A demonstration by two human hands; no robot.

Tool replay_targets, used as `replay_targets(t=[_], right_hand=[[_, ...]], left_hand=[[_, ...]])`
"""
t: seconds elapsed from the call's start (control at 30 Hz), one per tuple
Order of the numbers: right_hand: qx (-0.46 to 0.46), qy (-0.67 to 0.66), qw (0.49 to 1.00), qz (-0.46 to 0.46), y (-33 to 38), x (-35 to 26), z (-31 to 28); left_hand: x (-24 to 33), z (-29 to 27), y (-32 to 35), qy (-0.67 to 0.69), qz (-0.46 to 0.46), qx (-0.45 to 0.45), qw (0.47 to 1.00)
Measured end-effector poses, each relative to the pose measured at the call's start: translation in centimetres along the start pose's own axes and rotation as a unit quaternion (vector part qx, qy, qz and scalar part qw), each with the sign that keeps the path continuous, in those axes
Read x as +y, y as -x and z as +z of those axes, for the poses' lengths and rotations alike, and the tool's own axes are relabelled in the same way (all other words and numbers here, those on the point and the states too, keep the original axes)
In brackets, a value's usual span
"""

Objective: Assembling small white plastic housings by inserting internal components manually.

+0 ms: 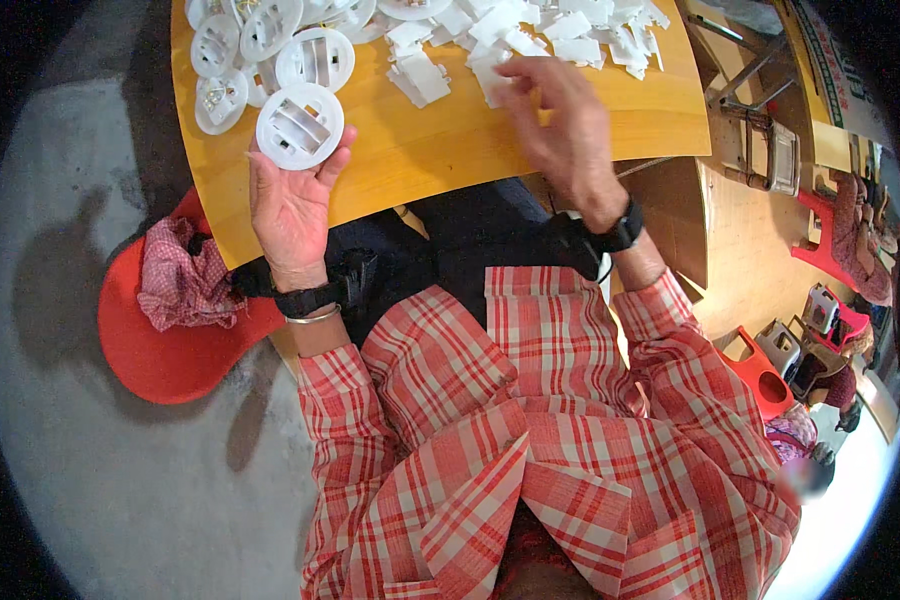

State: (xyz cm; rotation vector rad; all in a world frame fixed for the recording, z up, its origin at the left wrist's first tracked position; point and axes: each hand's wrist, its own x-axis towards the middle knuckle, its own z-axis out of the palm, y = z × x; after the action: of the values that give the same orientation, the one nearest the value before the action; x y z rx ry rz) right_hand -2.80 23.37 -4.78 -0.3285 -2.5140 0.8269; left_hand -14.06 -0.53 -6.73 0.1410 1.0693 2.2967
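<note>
My left hand (295, 205) is closed on a round white plastic disc (300, 126) at the near left edge of the table. The disc has a recessed rectangular compartment facing up. My right hand (562, 125) is over the table, beside the near edge of a pile of flat white plastic pieces (576, 50). Its fingers are loosely bent and apart, slightly blurred, and nothing shows in them. Several similar white discs (315, 60) lie heaped beyond my left hand, some with small metal parts showing.
The yellow-topped table (635, 110) has a curved-looking near edge over my lap. A red stool (160, 365) with a pink patterned cloth (185, 278) stands at left. Below the table's right side is a cardboard box (675, 215). Other people and stools (760, 370) appear far right.
</note>
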Motion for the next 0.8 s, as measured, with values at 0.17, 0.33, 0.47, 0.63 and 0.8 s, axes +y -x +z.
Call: replay_targets(t=[0.17, 0.33, 0.47, 0.63, 0.8], right_hand=[[0.016, 0.058, 0.998, -0.002, -0.7, -1.9, 3.6], [0.033, 0.117, 0.992, -0.019, -1.3, -2.5, 4.3], [0.014, 0.072, 0.997, -0.018, -1.3, -2.0, 4.6], [0.007, 0.005, 1.0, -0.021, -1.4, -2.5, 4.4], [-0.036, -0.205, 0.967, 0.145, -2.6, -3.8, 3.7]], left_hand=[[0.2, 0.3, 0.1, -0.014, 0.004, -0.015, 1.0], [0.0, 0.4, 0.1, -0.013, 0.006, -0.005, 1.0], [-0.1, 0.6, -0.1, -0.02, 0.003, -0.004, 1.0], [0.0, 0.7, 0.1, -0.023, 0.007, -0.005, 1.0], [0.1, 1.2, 0.1, -0.064, 0.004, -0.009, 0.998]])
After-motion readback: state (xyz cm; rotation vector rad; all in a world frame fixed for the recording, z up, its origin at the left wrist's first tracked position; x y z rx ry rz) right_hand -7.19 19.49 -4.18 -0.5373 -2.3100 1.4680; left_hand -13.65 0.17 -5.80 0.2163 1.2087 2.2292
